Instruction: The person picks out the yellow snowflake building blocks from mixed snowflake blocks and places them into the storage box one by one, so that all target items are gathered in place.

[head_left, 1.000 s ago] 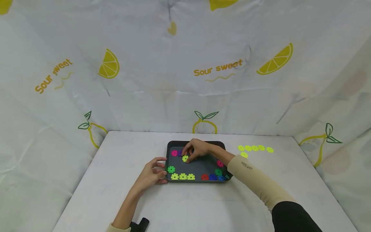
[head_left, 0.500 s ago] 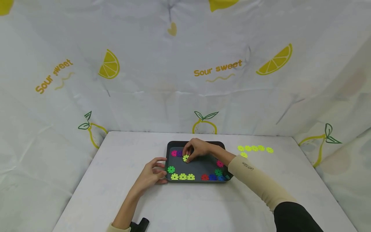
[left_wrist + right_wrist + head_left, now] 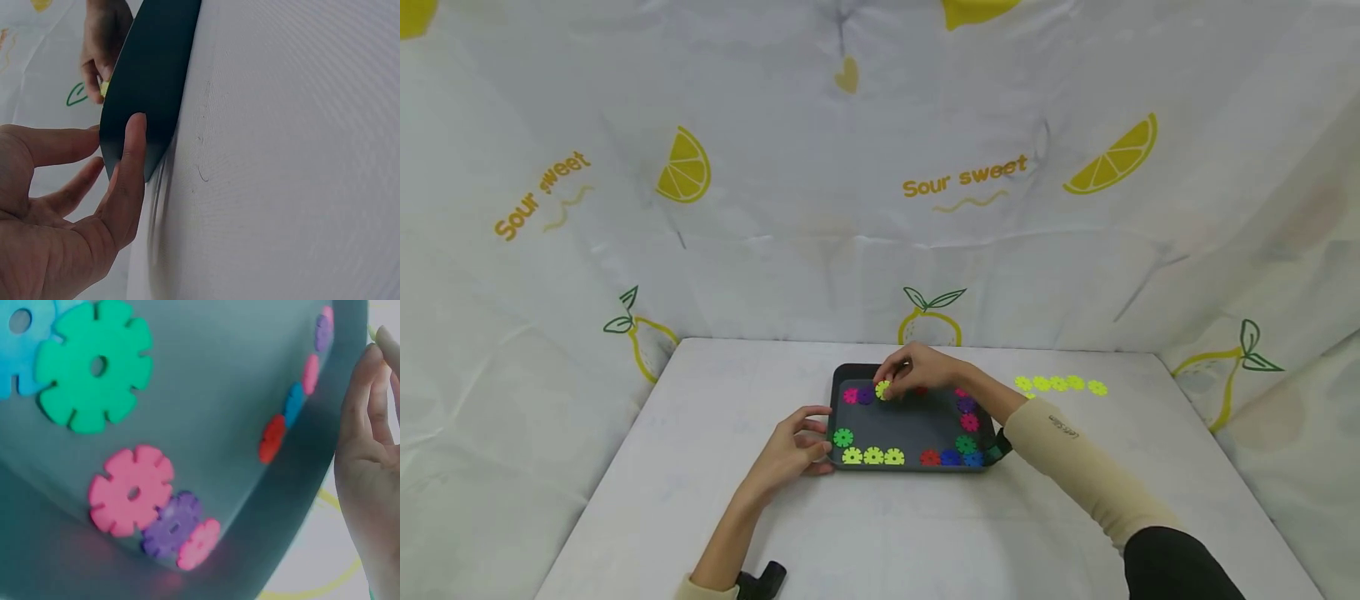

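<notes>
In the head view a dark grey tray (image 3: 917,425) holds several notched plastic discs along its walls. My right hand (image 3: 921,368) is over the tray's far side and pinches a yellow notched disc (image 3: 883,389), beside a purple disc (image 3: 866,396) and a pink disc (image 3: 850,396). My left hand (image 3: 793,446) touches the tray's left side with spread fingers. In the left wrist view, a fingertip (image 3: 135,125) presses the outer wall and others reach its rim. The right wrist view shows a green disc (image 3: 97,365) inside; the held disc is mostly hidden there.
Yellow discs (image 3: 1058,383) lie in a row on the white table (image 3: 700,433) right of the tray, one partly behind the right sleeve. Three more yellow discs (image 3: 873,457) lie at the tray's near left. A lemon-print cloth (image 3: 790,275) hangs behind the table.
My right hand has moved toward the tray's far wall with the yellow disc, which now lines up with the pink and purple discs. My left hand has stayed at the tray's left side.
</notes>
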{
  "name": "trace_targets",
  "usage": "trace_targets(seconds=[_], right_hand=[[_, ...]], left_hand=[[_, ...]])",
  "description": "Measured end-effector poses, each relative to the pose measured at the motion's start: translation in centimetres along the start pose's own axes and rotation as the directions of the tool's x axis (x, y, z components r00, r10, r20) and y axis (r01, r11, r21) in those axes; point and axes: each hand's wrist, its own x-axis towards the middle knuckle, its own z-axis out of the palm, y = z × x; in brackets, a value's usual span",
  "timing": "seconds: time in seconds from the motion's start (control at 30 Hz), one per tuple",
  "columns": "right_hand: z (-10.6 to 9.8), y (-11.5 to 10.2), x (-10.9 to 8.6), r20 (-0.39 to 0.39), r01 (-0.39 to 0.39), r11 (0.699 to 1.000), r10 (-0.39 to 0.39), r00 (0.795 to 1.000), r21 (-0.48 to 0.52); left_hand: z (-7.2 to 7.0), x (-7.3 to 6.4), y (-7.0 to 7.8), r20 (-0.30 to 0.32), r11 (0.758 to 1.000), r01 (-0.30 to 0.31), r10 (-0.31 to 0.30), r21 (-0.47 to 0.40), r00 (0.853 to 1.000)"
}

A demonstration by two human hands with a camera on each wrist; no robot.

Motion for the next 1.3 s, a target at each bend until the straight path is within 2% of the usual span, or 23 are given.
trace_targets(seconds=[0.23,0.5,0.7,0.9,1.1,1.3], right_hand=[[-2.6,0.2,-2.1,-0.079,0.001,1.0,0.0,0.997,0.012],[-5.7,0.9,-6.7,-0.203,-0.052,0.997,0.064,0.977,0.062],[-7.5,2.1,-10.7,-0.298,-0.119,0.989,0.14,0.944,0.088],[-8.9,4.6,-14.7,-0.37,-0.197,0.978,0.21,0.905,0.074],[-9.6,6.5,-18.4,-0.401,-0.299,0.95,0.307,0.863,0.084],[-9.5,8.0,-21.1,-0.423,-0.333,0.939,0.338,0.841,0.089]], left_hand=[[0.1,0.2,0.0,0.001,1.0,0.005,-0.005,-0.012,1.0],[0.2,0.1,-0.1,0.005,1.0,-0.001,0.002,-0.008,1.0],[0.1,0.0,-0.2,0.004,1.0,-0.004,0.004,-0.004,1.0],[0.2,-0.1,-0.1,-0.004,1.0,0.003,-0.003,-0.004,1.0],[0.3,-0.2,0.1,-0.005,1.0,0.008,-0.008,0.005,1.0],[0.4,-0.1,0.3,-0.004,1.0,0.005,-0.005,0.008,1.0]])
